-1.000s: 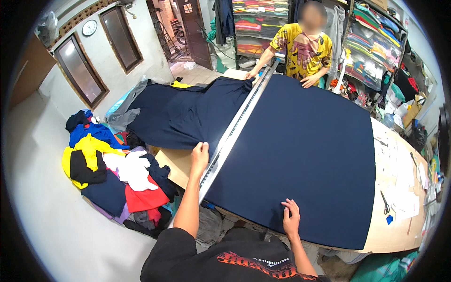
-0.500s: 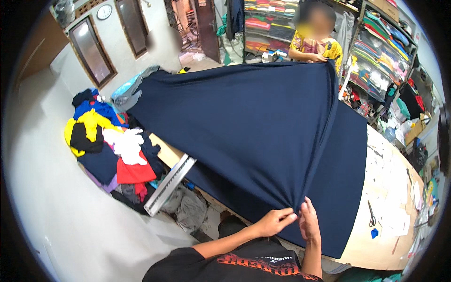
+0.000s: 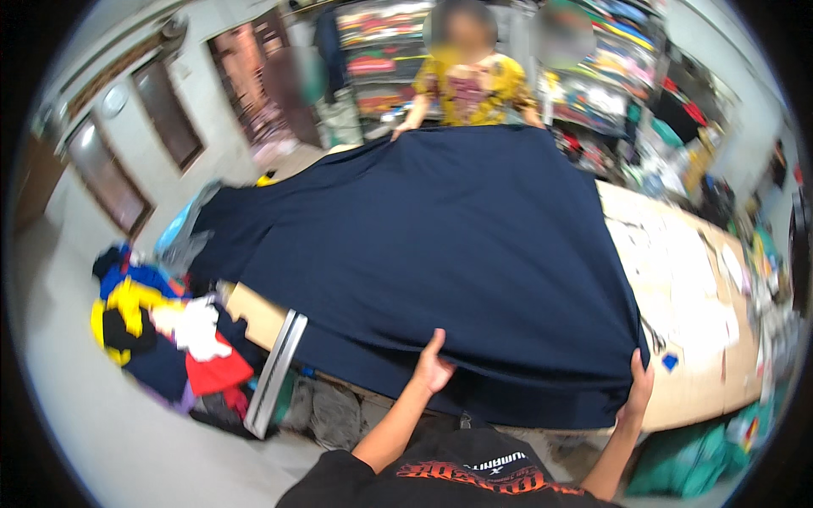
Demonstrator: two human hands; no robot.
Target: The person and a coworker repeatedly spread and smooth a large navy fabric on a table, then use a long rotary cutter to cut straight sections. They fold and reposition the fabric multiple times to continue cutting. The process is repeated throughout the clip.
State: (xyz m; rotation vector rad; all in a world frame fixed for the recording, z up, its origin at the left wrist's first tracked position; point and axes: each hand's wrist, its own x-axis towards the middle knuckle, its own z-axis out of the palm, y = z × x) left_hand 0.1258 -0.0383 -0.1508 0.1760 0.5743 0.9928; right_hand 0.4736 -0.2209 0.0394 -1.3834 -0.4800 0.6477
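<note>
Left hand (image 3: 435, 371), right hand (image 3: 641, 389) | apart, clasping navy cloth (image 3: 457, 245) by near edge | smooth, broad, softly rippled

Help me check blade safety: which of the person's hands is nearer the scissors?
Right. The right hand, at the right edge of the navy fabric, is close to the scissors; the left hand, at the fabric's near edge, is well left of them.

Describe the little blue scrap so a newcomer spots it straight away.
Find the table's pale end, right of the navy cloth. Beside the wearer's right hand, near the dark scissors, lies the blue scrap: the only small, bright blue piece there.
</note>
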